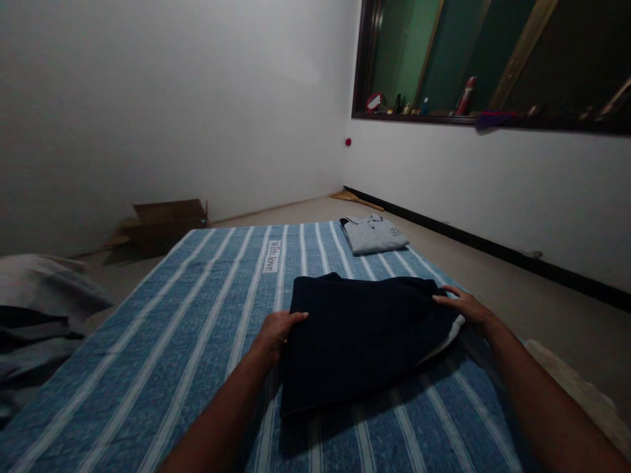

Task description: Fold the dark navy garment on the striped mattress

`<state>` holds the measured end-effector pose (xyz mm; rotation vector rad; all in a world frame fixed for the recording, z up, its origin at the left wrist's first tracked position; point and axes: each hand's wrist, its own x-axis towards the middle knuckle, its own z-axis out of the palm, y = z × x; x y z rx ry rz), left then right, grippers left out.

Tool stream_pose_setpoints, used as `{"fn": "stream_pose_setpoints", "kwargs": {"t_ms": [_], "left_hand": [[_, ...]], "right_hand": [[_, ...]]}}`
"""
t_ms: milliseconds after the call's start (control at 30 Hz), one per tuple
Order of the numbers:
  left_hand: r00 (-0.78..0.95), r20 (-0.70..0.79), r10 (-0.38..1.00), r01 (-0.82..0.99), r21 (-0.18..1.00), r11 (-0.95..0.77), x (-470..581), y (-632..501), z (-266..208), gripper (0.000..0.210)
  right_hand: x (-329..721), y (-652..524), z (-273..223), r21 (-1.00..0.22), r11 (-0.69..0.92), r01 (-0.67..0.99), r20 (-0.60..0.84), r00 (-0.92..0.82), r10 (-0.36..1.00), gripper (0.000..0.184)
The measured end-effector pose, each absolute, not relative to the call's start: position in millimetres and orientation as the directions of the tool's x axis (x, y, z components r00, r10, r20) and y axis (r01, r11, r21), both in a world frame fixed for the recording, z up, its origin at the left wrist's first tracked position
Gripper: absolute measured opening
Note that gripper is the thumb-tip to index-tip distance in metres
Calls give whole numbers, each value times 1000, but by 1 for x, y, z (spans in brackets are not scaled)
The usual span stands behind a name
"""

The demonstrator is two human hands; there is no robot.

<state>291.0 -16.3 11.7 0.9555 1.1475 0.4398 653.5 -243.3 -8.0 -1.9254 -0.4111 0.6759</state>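
A dark navy garment (365, 335), folded over on itself, is held at both sides just above the striped blue surface; its exact kind I cannot make out. My left hand (276, 334) grips its left edge, thumb on top and fingers underneath. At the opposite end, my right hand (463, 305) pinches the right edge beside a strip of white trim (446, 340). Beyond the garment lies a folded grey polo shirt (374, 234) with a dark-edged collar.
The blue and white striped cover (197, 315) bears a "With love" label. An open cardboard box (167, 223) stands on the floor at the left, near heaped cloth (44, 322). A broom (357, 198) lies in the far corner. Bottles and a red flask (466, 95) line the window sill.
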Motion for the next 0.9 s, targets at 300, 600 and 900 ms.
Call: {"fn": "stream_pose_setpoints", "kwargs": {"t_ms": [300, 600, 900], "left_hand": [[576, -685, 446, 99, 600, 794, 289, -13, 15, 14], [519, -550, 655, 96, 798, 595, 293, -16, 12, 25], [460, -365, 810, 105, 928, 359, 268, -4, 82, 29]], "right_hand": [[652, -244, -12, -914, -405, 32, -209, 818, 536, 68], [639, -237, 0, -923, -376, 78, -137, 848, 513, 65], [600, -215, 43, -979, -180, 92, -28, 819, 573, 76]]}}
